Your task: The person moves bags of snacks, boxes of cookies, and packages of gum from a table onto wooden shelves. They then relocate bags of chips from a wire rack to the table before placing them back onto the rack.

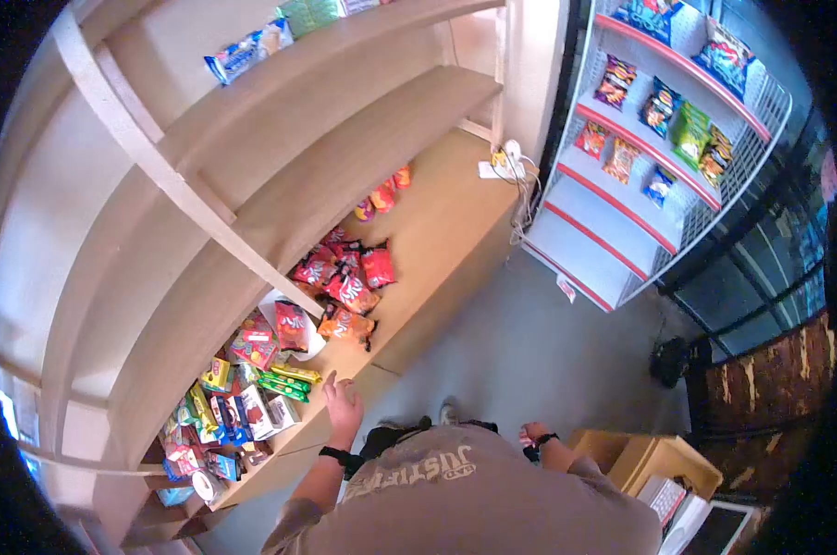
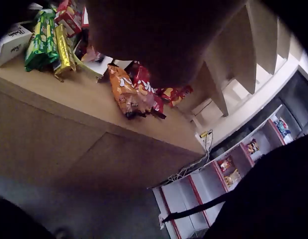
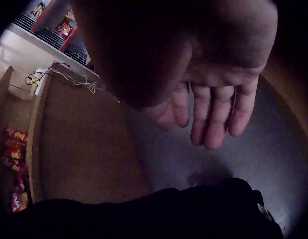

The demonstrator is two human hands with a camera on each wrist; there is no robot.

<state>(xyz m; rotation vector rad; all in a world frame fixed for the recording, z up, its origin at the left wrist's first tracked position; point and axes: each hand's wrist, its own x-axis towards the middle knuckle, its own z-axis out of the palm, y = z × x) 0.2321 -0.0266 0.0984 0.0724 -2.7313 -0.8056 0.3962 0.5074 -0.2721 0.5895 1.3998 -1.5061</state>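
Observation:
My left hand (image 1: 343, 409) is held at the front edge of the wooden counter (image 1: 437, 240), its fingers extended and nothing in them. Closest to it lie green snack packs (image 1: 284, 385) and a yellow pack (image 1: 295, 372), with an orange chip bag (image 1: 347, 326) a little farther along. In the left wrist view that hand is a dark shape covering part of the snacks. By my right side hangs the right hand (image 3: 218, 94), fingers loosely bent over the floor, holding nothing.
Red chip bags (image 1: 352, 290) lie heaped on the counter, with white boxes (image 1: 257, 413) nearer me. Wooden shelves (image 1: 344, 139) rise behind. A wire rack (image 1: 613, 222) with several chip bags stands ahead right, cables (image 1: 527, 199) beside it. A wooden cabinet (image 1: 664, 455) is at my right.

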